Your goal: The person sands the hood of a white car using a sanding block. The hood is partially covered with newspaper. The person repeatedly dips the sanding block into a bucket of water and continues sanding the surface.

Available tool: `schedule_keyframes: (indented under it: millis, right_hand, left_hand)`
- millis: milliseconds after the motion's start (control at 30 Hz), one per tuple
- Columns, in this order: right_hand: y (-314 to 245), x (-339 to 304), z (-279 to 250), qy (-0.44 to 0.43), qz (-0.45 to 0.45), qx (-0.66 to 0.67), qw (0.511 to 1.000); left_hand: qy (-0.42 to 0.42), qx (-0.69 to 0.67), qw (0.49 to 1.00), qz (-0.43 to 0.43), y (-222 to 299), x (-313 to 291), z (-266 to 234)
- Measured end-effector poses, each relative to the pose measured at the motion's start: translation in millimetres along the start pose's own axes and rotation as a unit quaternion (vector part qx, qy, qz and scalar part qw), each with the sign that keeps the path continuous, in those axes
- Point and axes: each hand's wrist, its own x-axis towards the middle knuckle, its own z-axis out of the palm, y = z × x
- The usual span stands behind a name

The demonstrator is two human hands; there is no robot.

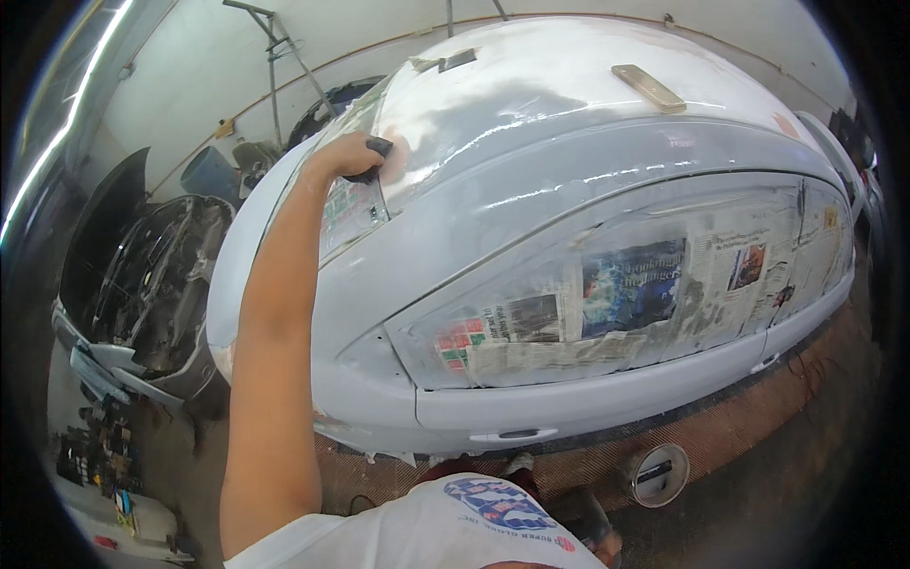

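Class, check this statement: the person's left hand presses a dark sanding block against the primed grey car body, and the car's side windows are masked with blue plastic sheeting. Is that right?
Not quite. The head view shows the side windows masked with newspaper, not blue plastic sheeting. The rest holds: the left hand presses a dark sanding block against the primed grey car body.

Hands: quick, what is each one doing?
Left hand: closed on a dark sanding block, pressed against the car roof.
Right hand: not in view.
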Motion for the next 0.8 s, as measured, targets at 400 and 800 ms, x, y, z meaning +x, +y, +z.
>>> schedule_keyframes:
  millis: [400,800]
  right_hand:
    - [-140,69,-25,0.241,-0.184,-0.049,0.952]
    - [-284,-83,-15,0.094,-0.248,0.498,0.826]
  left_hand:
    - [-0.06,-0.056,0.991,0.108,50,-164,-12]
    - [0.395,-0.164,0.901,0.069,-132,-244,109]
